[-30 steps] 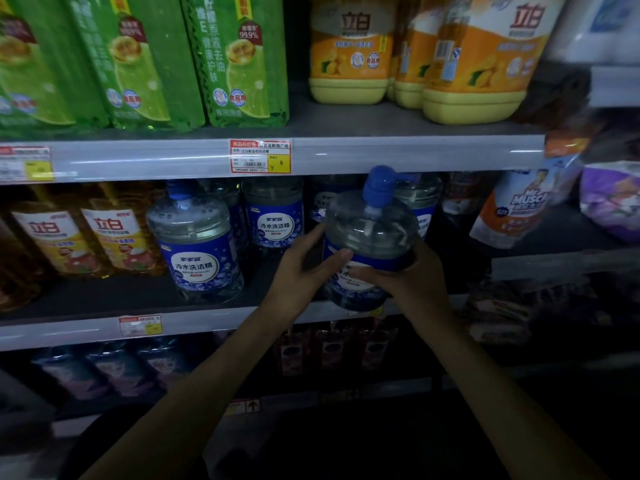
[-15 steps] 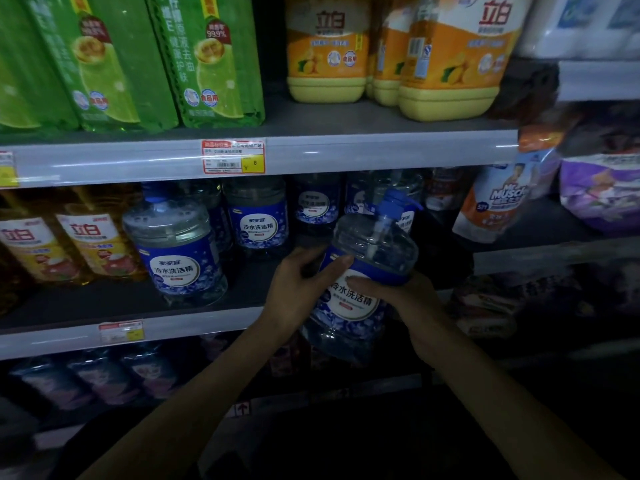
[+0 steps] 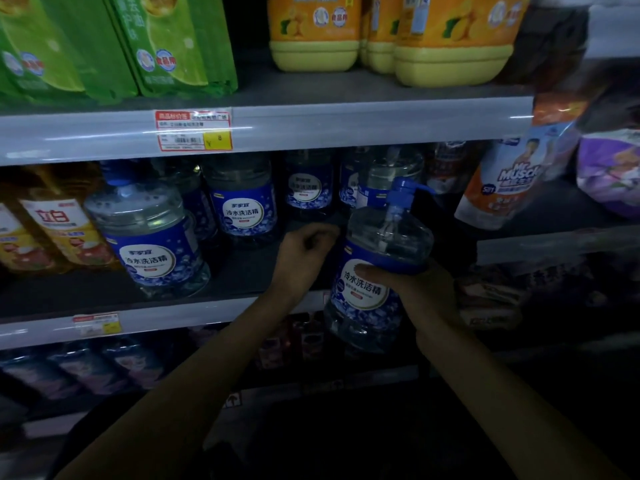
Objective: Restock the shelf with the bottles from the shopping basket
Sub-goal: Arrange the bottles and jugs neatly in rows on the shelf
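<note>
Only right hand grips bottle (left hand curled).

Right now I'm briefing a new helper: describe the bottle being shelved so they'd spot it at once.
Find the middle shelf, below the yellow jugs. In front of its edge, right of the standing clear bottles with blue labels, is one more such bottle. Only this one is tilted and gripped by the right hand.
</note>
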`<state>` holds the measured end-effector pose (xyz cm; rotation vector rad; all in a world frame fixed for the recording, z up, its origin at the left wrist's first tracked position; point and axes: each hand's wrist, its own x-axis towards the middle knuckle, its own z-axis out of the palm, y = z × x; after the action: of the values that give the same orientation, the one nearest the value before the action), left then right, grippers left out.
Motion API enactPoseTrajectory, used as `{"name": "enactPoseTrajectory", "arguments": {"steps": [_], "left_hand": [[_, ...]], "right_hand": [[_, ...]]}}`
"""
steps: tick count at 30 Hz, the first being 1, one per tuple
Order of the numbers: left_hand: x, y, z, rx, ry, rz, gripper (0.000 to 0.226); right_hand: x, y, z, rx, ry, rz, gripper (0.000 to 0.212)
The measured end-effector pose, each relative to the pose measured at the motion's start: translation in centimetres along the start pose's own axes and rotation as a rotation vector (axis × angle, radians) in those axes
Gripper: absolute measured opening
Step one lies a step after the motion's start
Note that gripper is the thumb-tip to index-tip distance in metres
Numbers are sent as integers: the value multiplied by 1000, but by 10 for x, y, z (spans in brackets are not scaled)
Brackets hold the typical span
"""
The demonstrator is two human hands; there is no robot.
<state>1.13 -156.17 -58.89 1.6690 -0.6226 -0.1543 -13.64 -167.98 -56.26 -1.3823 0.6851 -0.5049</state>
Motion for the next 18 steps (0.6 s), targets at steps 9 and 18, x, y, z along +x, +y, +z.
{"name": "enactPoseTrajectory", "arguments": {"steps": [9,18], "left_hand": [[49,-28,14,334,311,-75,38],[90,-50,22,420,392,-243,82]], "right_hand": [[5,3,0,-121,5,-135,89],[16,5,5,-47,27,-133,79]]}}
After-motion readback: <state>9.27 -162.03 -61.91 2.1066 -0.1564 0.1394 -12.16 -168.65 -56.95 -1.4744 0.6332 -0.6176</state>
